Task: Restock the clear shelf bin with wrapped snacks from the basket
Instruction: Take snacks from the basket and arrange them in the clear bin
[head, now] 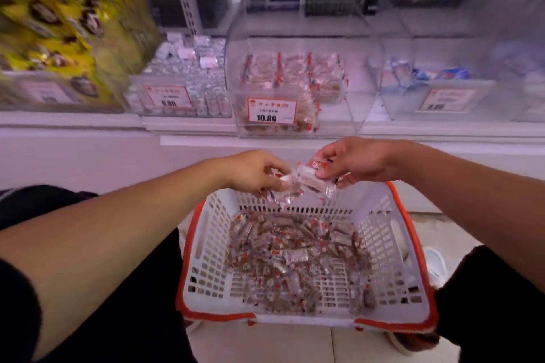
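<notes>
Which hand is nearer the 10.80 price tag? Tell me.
Left, narrowly. The left hand is just below the 10.80 price tag; the right hand is lower right of it.

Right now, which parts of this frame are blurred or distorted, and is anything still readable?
Head view: yellow packets upper left are motion-smeared, the shelf edges bow from the wide lens, a pink cast tints everything; the price tag on the clear bin reads 10.80.

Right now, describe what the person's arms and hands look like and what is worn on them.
Both forearms are bare from above the elbow to the fingers. Dark, seemingly black sleeves sit pushed up at the bottom corners of the view, left sleeve and right sleeve. The left hand and right hand wear no gloves; no watch, ring or bracelet is visible.
</notes>
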A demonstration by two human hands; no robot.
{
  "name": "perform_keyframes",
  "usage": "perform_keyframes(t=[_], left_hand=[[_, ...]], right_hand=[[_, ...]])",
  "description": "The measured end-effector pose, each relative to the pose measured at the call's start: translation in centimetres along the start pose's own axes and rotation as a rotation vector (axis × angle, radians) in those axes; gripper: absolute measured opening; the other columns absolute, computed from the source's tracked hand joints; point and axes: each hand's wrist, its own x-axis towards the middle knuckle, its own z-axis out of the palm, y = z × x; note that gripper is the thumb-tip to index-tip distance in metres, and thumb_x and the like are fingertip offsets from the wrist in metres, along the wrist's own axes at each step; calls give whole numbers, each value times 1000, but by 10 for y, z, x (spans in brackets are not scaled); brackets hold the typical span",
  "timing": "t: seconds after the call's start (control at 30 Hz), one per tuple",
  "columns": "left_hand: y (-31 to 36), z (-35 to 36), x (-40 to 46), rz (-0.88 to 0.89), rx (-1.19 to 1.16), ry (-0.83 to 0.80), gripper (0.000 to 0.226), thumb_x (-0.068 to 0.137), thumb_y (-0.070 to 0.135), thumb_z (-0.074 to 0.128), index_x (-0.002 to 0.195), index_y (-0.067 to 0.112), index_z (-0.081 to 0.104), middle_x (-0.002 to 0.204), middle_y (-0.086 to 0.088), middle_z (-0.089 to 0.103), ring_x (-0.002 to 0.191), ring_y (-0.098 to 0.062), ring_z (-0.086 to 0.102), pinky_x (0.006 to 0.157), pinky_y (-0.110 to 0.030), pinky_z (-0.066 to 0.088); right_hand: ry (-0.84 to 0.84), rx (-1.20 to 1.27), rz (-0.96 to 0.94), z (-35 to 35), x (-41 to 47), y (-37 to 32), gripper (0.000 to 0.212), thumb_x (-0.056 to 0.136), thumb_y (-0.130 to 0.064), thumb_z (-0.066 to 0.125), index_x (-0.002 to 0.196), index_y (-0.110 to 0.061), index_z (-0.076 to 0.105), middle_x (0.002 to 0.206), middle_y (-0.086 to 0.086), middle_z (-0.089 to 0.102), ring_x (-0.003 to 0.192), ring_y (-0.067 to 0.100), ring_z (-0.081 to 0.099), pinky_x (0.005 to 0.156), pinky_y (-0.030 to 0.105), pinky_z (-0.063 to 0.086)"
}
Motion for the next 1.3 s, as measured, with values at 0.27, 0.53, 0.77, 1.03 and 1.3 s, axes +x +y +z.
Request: perform_keyframes(t=[0.27, 0.53, 0.77, 1.03, 1.3], left_hand=[[58, -28, -21, 21, -533, 116, 7, 96, 19, 63, 96, 14, 58, 93, -13, 53, 62, -17, 61, 63, -37, 62], [73, -41, -19, 35, -934, 146, 6, 91, 9, 63, 86, 10, 68, 73, -5, 70, 57, -13, 64, 44, -19, 52], [80, -38, -16, 12, -1110, 132, 14, 89, 9, 61, 80, 16, 70, 66, 0, 60, 51, -7, 46, 46, -16, 42], [86, -31, -17, 33, -1228, -113, 29, 95, 21, 46, 108, 6, 67, 103, -17, 70, 87, -33, 71, 75, -44, 62], [87, -40, -18, 56, -1002, -151, 47, 87, 56, 58, 111, 19, 72, 107, -13, 74, 84, -25, 75, 53, -25, 60]], right_hand=[[-49, 294, -165, -12, -57, -50, 30, 87, -5, 62, 117, -4, 55, 87, 10, 61, 71, 13, 62, 70, 24, 58], [-32, 369, -292, -10, -64, -65, 15, 86, -6, 62, 101, -5, 60, 86, 12, 58, 72, 16, 58, 70, 24, 55], [40, 275, -327, -28, -79, -74, 29, 82, -1, 65, 110, -8, 64, 91, 9, 66, 79, 15, 63, 69, 24, 56], [-19, 683, -426, -6, -61, -75, 37, 83, 1, 58, 120, -6, 60, 107, 14, 66, 91, 22, 65, 82, 35, 59], [457, 59, -506, -3, -62, -71, 52, 69, -2, 82, 116, -17, 65, 111, 8, 68, 74, 16, 66, 73, 28, 59]])
